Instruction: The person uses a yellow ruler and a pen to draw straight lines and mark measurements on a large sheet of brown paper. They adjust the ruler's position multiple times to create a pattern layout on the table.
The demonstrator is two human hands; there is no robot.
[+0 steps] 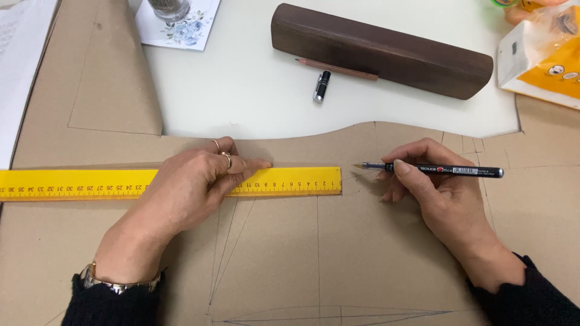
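Firmly we press our left hand [193, 187], fingers spread flat, on the yellow ruler [290, 181] to pin it to the brown pattern paper [374, 253]; at three o'clock our right hand [432, 181] grips the black pen [435, 169], tip near the ruler's end.

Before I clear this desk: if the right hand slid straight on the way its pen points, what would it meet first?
The right hand aims the black pen leftward; its tip would likely first meet the yellow ruler, whose end lies just ahead on the brown paper.

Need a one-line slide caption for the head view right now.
Left hand presses a yellow ruler flat on brown pattern paper; right hand holds a black pen beside the ruler's end.
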